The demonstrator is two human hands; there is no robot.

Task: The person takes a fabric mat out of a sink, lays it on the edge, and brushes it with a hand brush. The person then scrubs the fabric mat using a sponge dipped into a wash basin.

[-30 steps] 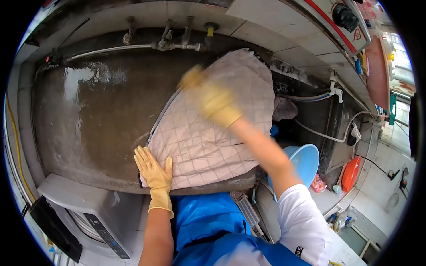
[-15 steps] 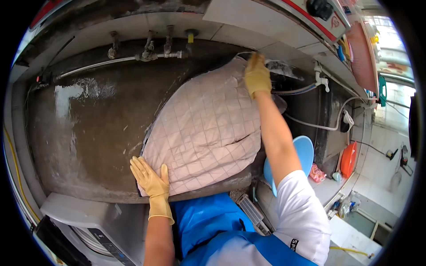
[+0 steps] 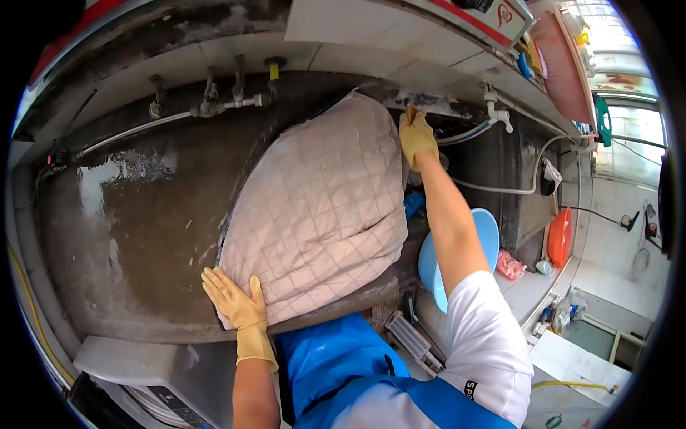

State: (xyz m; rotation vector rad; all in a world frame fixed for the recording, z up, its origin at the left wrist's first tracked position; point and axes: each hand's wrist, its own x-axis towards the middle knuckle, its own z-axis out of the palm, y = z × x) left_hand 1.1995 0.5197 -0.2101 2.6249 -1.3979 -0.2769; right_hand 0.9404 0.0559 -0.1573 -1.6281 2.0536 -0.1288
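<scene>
A pale pink quilted cloth point(image 3: 321, 193) with grid stitching and a dark edge lies spread over the worktop. My left hand point(image 3: 234, 299), in a yellow rubber glove, rests flat on its near left corner with the fingers spread. Beyond the cloth's upper right edge is my right hand point(image 3: 418, 138), gloved the same way, with its fingers closed. Something small and brown shows at those fingertips, but its kind is hidden by the glove. Folds run across the cloth's lower right part.
The dark wet worktop point(image 3: 150, 250) extends left under a pipe with taps point(image 3: 207, 107). A white tap point(image 3: 496, 114) with a hose is at the right. Below stand a blue basin point(image 3: 486, 239), an orange basin point(image 3: 560, 238) and, lower left, a washing machine point(image 3: 153, 372).
My right hand has moved down and off the cloth's upper edge to its right side. My left hand stays on the corner. The view has shifted slightly.
</scene>
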